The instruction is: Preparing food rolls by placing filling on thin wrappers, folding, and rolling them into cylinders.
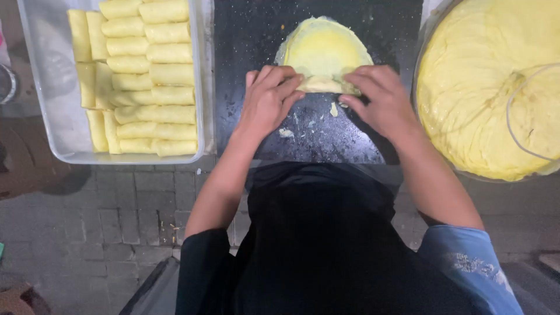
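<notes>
Thin, round, pale-yellow crepe (324,51), lying on the black flat board (256,35) at twelve o'clock, being folded at its near edge by left hand (269,99) and right hand (380,99), fingertips pinching it; probably soft, light, tearable, best gripped along the rim.

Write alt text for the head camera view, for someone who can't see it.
Two bare hands, left hand and right hand, fold the near edge of a thin yellow crepe on a dark board. A tray of finished yellow rolls sits left; a big bowl of yellow filling sits right.
</notes>
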